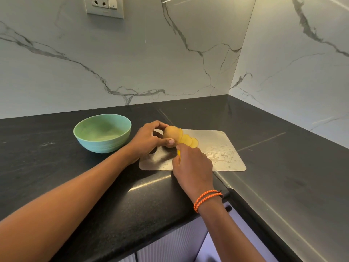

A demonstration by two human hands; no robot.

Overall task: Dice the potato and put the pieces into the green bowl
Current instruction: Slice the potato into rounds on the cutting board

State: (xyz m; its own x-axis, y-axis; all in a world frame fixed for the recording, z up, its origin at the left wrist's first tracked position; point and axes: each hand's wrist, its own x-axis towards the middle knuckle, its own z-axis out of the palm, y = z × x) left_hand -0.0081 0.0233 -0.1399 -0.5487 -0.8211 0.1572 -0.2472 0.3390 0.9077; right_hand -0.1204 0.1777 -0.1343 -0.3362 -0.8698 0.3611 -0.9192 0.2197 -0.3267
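- The left hand (149,140) grips the uncut end of the potato (171,134), fingers curled over its top and far side, thumb pressed along its near side, so the potato is pinned down on the metal cutting board (222,148).
- The potato lies just ahead of the right hand (192,165) and directly at the left hand's fingertips; its skin-covered end sits inside the left hand's grasp.
- Several round yellow slices (189,141) fan out from the potato's cut end, leaning against one another and resting on the board — they lie between the two hands, just beyond the right hand's knuckles.
- The right hand is curled tight around a yellow handle (178,154), of which only a short strip shows beside the fingers; the blade is hidden behind the hand, so where it meets the potato cannot be told.
- An orange braided wristband (206,199) circles the right wrist in two loops.
- The green bowl (103,146) stands on the black countertop (56,167) to the outer side of the left hand, near the left wrist but not touching it; no potato pieces can be seen inside it.
- The cutting board stretches out past the right hand on its outer side, its surface scratched and smeared — its near edge lies under the right hand.
- Far beyond both hands rises a white marble-patterned wall (170,63) with a socket plate (104,6) high above the left hand.
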